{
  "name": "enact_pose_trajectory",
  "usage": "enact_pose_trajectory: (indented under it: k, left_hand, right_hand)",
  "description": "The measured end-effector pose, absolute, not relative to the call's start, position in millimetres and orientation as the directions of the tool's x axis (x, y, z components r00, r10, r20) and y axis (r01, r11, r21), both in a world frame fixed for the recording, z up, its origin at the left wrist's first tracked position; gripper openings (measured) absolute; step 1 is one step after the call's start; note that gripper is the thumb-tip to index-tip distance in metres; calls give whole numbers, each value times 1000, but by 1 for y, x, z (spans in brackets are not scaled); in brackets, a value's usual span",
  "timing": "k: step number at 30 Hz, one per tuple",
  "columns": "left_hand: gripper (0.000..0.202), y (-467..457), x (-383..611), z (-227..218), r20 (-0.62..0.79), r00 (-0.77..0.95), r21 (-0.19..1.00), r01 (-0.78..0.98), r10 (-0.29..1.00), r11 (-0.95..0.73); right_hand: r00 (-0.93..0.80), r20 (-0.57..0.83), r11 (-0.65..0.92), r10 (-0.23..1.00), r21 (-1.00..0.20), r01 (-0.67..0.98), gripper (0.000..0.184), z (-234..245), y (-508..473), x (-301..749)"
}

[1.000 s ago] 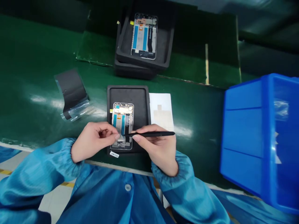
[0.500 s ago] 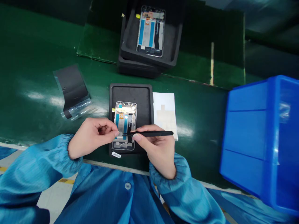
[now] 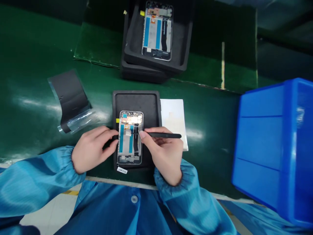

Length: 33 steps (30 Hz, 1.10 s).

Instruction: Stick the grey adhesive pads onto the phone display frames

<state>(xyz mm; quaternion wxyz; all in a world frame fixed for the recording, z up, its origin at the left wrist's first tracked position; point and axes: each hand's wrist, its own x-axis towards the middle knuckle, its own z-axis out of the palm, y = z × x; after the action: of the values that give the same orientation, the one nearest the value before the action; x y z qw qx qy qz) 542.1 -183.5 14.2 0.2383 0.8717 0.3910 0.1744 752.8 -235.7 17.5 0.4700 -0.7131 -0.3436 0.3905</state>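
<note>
An opened phone [image 3: 126, 148] with blue strips and exposed circuitry lies in a shallow black tray [image 3: 151, 98]. My right hand [image 3: 166, 150] grips black tweezers [image 3: 166, 135] and reaches over the phone from its right side. At the tweezers' tips is a small whitish piece [image 3: 127, 133], above the phone's middle. My left hand [image 3: 94, 148] is at the phone's left edge, thumb and fingers apart, fingertips at or very close to the frame. A yellow tab [image 3: 117, 120] sticks out at the phone's upper left. Below the phone, a small white label [image 3: 122, 170] sits by the tray's lower edge.
Stacked black trays [image 3: 179, 62] at the back hold another opened phone [image 3: 157, 32]. A black sheet with clear film [image 3: 69, 94] lies at left. A white sheet [image 3: 179, 114] lies right of the tray, and a blue bin [image 3: 261, 140] stands at far right.
My right hand has moved the tweezers and whitish piece up the phone, away from my left fingertips. My left thumb and fingers have parted and drawn back to the phone's left edge.
</note>
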Motion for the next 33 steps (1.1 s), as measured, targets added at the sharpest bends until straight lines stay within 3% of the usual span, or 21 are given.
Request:
enact_pose_trajectory:
  k: [3,5,33]
  left_hand:
    - [28,-185,547,3,200,718,397,562,666,-725]
    - [31,-184,549,-2,219,730,356,558,647,-750]
    - [34,-183,550,-6,189,717,420,559,671,-715]
  right_hand:
    - [464,-235,-328,854,-936,130,17,14,-229,750]
    - [463,-240,-334,853,-934,131,17,12,-227,749]
    - [471,-259,-388,844,-899,201,14,15,-226,750]
